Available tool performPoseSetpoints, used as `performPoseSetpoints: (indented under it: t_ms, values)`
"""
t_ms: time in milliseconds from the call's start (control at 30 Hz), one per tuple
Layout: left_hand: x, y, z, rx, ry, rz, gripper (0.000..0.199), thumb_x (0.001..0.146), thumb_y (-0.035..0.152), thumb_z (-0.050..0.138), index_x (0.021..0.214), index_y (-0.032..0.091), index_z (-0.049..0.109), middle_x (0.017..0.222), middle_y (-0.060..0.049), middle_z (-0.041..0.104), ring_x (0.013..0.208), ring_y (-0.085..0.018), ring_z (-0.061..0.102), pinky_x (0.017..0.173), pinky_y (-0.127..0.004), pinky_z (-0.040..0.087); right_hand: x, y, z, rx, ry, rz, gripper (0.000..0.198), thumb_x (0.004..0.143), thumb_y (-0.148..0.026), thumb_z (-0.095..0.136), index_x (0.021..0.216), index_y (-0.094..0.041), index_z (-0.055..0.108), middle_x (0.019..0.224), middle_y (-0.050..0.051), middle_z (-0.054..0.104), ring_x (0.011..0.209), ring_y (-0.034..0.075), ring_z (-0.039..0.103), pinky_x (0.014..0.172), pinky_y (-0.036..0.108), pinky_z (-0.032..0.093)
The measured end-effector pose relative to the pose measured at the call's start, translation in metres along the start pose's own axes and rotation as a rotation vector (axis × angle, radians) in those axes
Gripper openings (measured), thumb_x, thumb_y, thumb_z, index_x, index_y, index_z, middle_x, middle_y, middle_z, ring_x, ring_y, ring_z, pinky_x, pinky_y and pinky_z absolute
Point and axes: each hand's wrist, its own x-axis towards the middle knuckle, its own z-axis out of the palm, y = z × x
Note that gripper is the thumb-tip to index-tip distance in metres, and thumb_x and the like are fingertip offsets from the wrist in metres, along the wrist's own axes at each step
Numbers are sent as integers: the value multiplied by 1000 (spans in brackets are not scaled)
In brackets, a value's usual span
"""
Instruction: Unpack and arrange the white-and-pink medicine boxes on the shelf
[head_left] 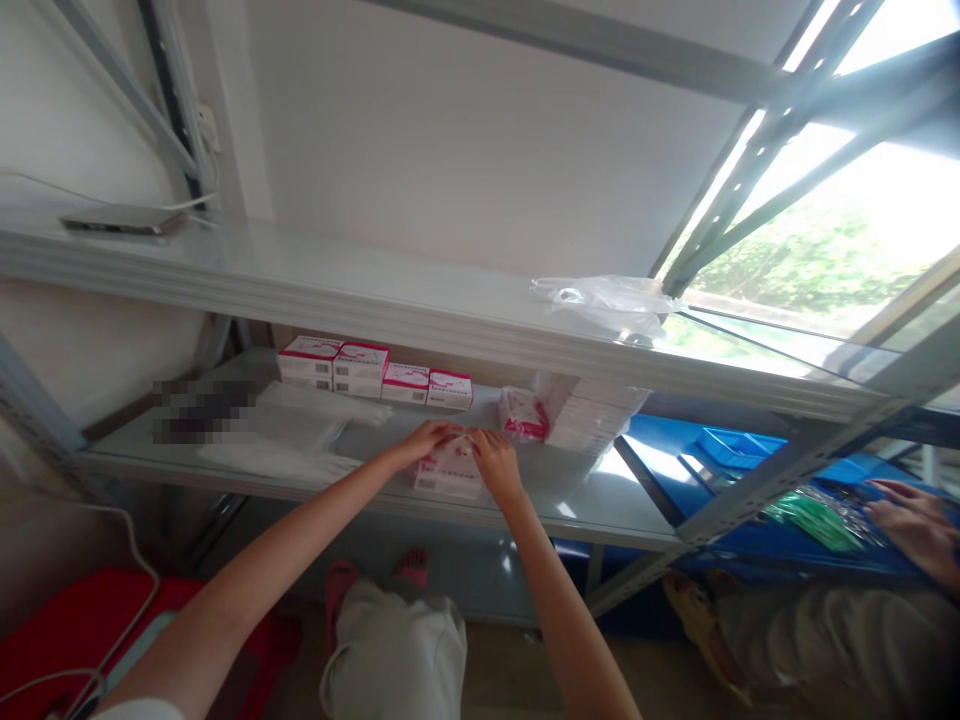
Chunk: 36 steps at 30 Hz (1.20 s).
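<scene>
The person's left hand [429, 437] and right hand [491, 462] meet on a small pink-and-white box [448, 473] lying near the front edge of the middle shelf [585, 500], fingers curled onto its top end; whether they grip it fully or only touch it cannot be told. The box looks like light, thin cardboard, stiff along its edges but easily dented on the faces, so it is best held by the short ends or long edges. A row of like boxes [375, 372] stands further back, and another person's hand [911, 515] rests well apart at the right.
</scene>
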Motion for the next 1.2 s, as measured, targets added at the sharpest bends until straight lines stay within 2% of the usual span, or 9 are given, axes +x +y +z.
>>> performPoseSetpoints:
  t_ms: [100, 233, 333, 433, 533, 700, 1000, 1100, 1200]
  values:
    - [6, -9, -1, 51, -37, 31, 23, 73, 32, 62, 85, 13, 68, 84, -6, 68, 77, -17, 59, 72, -27, 45, 3, -3, 6, -59, 32, -14, 17, 86, -10, 47, 88, -19, 62, 75, 5, 64, 75, 20, 57, 68, 29, 39]
    - [8, -5, 3, 193, 134, 22, 8, 71, 19, 63, 73, 12, 65, 71, -4, 66, 67, -16, 59, 66, -26, 45, 7, -4, 8, -40, 80, 64, 15, 85, -13, 51, 77, -19, 61, 70, 3, 62, 74, 19, 55, 70, 29, 36]
    - [-4, 9, -4, 451, 255, 163, 7, 77, 13, 57, 73, 14, 63, 75, -4, 64, 74, -17, 59, 71, -28, 45, 6, -3, 7, 72, 109, 152, 12, 84, -21, 55, 74, -21, 62, 81, 4, 66, 84, 19, 55, 81, 32, 34]
    - [-26, 19, -22, 919, 268, 344, 13, 82, 9, 51, 78, 16, 62, 83, -5, 63, 86, -20, 57, 84, -35, 41, -6, 1, 10, 202, 169, 406, 20, 83, -32, 55, 67, -20, 59, 99, 4, 66, 96, 22, 53, 88, 37, 31]
    - [-53, 16, -39, 1313, 190, 438, 19, 83, 6, 48, 87, 17, 62, 91, -7, 62, 93, -23, 53, 91, -42, 36, -29, 6, 20, 334, 150, 713, 25, 78, -41, 54, 65, -20, 57, 105, 4, 64, 101, 24, 52, 87, 39, 32]
    - [-77, -6, -39, 1485, 99, 477, 21, 83, 5, 46, 89, 17, 62, 95, -6, 61, 92, -22, 50, 88, -38, 37, -58, 11, 38, 427, 71, 994, 30, 69, -51, 54, 66, -22, 60, 108, 4, 63, 103, 28, 51, 88, 44, 31]
    - [-81, 2, -32, 1380, 109, 399, 25, 81, 3, 43, 93, 17, 60, 96, -7, 59, 97, -22, 50, 97, -40, 33, -58, 21, 42, 484, 11, 990, 33, 68, -54, 53, 74, -23, 62, 104, 4, 63, 102, 28, 53, 91, 45, 34]
    - [-83, 12, -34, 1262, 182, 389, 20, 89, 20, 45, 107, 17, 54, 110, -9, 57, 108, -23, 48, 103, -45, 27, -53, 23, 32, 451, 81, 838, 47, 71, -53, 53, 104, -20, 60, 113, 10, 59, 109, 29, 51, 92, 44, 36]
    - [-77, 19, -32, 1123, 151, 385, 52, 85, 45, 53, 126, 15, 42, 135, -15, 42, 125, -27, 37, 107, -46, 23, -38, 19, 15, 379, 66, 559, 66, 70, -50, 60, 126, -19, 46, 130, 13, 48, 121, 29, 42, 99, 45, 32]
